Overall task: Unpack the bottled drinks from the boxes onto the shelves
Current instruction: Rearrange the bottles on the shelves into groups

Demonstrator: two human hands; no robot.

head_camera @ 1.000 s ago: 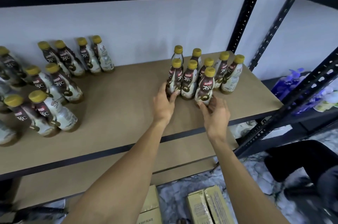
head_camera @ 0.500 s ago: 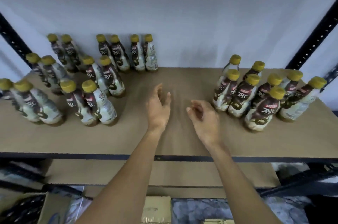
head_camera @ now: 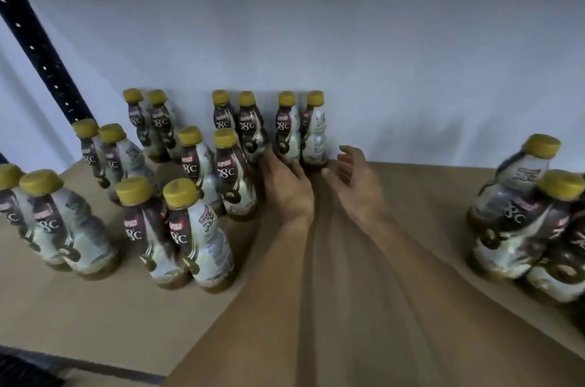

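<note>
Standing upright on the matte brown shelf: curvy plastic bottles, yellow caps; left hand touches centre-back bottle base, grasp unclear; right hand slack, empty

The person is showing two bare arms. The left forearm and the right forearm are looking big and wide near the camera and are getting thinner toward the wrists. The left hand and the right hand are bare too. Long soft streaks are blurring both forearms, and the right hand's fingers are looking a little fuzzy.
</note>
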